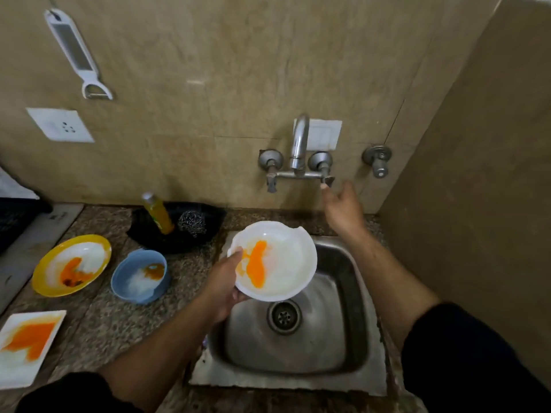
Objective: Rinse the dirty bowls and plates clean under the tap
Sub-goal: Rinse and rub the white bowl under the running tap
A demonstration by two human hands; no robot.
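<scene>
My left hand (225, 277) grips the left rim of a white bowl (286, 263) smeared with orange sauce, holding it tilted over the steel sink (343, 371). My right hand (343, 208) is raised, fingers apart, with its fingertips just below the right handle (327, 180) of the wall tap (299, 144). No water is visibly running. On the counter to the left stand a yellow plate (44, 278), a blue bowl (119, 278) and a square white plate (18, 371), all stained orange.
A black tray (149, 239) behind the counter holds a yellow soap bottle (158, 213) and a steel scrubber (192, 223). A peeler (76, 55) hangs on the tiled wall above a socket (59, 125). A side wall closes off the right.
</scene>
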